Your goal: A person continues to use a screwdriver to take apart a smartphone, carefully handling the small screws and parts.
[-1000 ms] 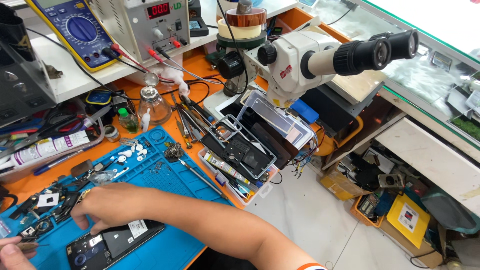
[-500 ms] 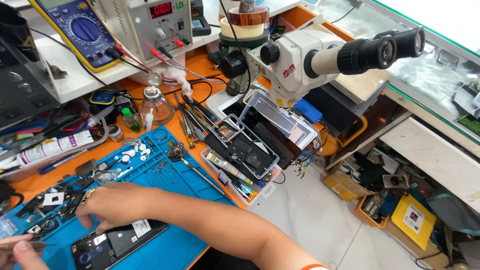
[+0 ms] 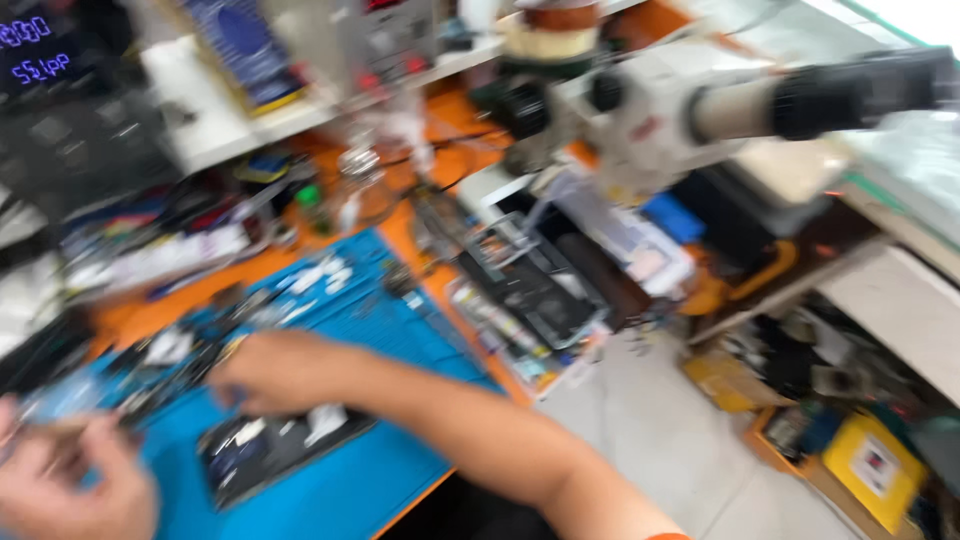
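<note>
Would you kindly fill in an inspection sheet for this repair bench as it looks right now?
Surface: blue mat on an orange bench; the picture is blurred.
Job's things: opened phone lies on the mat, just below the right hand.
Clutter: small white parts on the mat, tools and a tray of parts to its right, a small bottle behind.
Hands: right hand reaches across the mat above the phone; left hand at the lower left pinches something too blurred to name.
Cables: dark leads run across the bench behind the mat.
Surroundings: microscope at the upper right, meter on a shelf, yellow box on the floor.
</note>
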